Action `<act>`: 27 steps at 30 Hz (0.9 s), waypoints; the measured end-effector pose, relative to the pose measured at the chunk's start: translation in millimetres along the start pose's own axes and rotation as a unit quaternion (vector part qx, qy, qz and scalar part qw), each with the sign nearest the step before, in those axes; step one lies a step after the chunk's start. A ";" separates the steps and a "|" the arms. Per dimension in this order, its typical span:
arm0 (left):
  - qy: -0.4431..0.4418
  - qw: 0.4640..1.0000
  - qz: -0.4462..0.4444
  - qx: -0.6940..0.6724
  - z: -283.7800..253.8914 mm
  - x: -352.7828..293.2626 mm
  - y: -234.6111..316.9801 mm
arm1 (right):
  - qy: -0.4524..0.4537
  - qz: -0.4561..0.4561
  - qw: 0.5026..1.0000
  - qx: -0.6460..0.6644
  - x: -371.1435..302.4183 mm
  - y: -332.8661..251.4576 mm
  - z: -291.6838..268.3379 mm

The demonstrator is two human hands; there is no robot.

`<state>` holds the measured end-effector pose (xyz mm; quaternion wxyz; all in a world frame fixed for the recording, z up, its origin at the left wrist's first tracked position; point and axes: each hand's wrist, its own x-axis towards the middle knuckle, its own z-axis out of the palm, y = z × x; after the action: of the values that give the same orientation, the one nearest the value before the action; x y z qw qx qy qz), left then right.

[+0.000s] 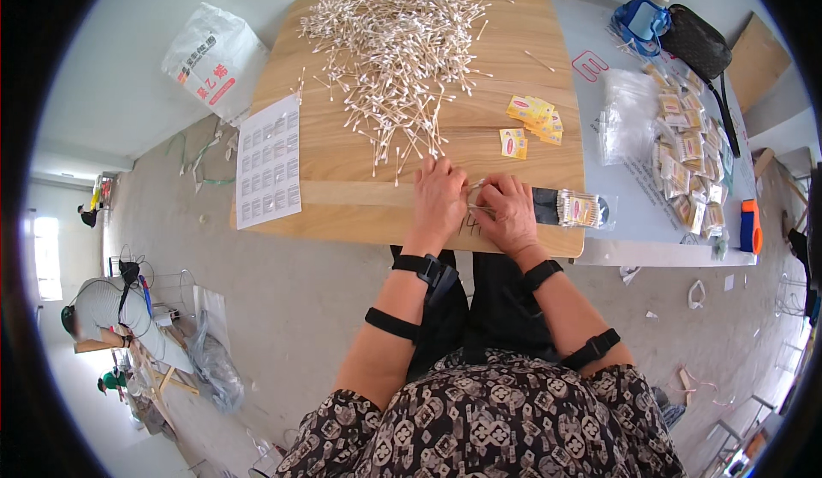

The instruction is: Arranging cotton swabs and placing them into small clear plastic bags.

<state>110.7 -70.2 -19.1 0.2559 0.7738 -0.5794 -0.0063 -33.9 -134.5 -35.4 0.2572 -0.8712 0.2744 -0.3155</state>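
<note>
A big heap of white-tipped cotton swabs [402, 41] is spread over the far part of the wooden table [342, 195]. At the near edge of that heap, my left hand [441, 197] is closed with its fingers curled. Just to its right, my right hand [511, 213] is closed in a pinch. Thin pale sticks of a few cotton swabs show in the gap between both hands; my fingers hide the rest. Beside my right hand lies a clear packet of cotton swabs [580, 209] with a small label, on a dark strip [544, 205]. Yellow cards [535, 116] lie beyond it.
A printed label sheet [269, 161] lies at the table's left edge, near a white plastic bag [214, 63]. On the grey side table are clear bags [629, 114], several filled packets [685, 153], an orange tape dispenser [751, 227] and a dark pouch [696, 41]. Another person [120, 311] is at far left.
</note>
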 end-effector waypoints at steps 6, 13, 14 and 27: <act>0.143 0.986 -0.079 -0.017 -3.8 -15.2 -58.6 | -0.026 0.007 1.000 0.003 2.5 -11.3 -0.3; 0.071 0.962 -0.250 0.084 -24.1 2.0 -67.6 | -0.029 0.022 0.999 0.007 1.0 -6.2 -2.8; 0.073 0.961 -0.252 0.086 -26.2 0.3 -69.3 | -0.031 0.018 0.999 0.008 1.6 -8.6 -2.0; -0.033 0.960 -0.277 -0.011 -34.5 -17.3 -57.7 | -0.032 0.025 0.999 0.002 0.8 -3.7 -2.0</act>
<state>167.1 -29.8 -17.3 0.2334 0.9006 -0.3503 -0.1086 -33.6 -132.9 -31.4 0.2754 -0.8734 0.2867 -0.2811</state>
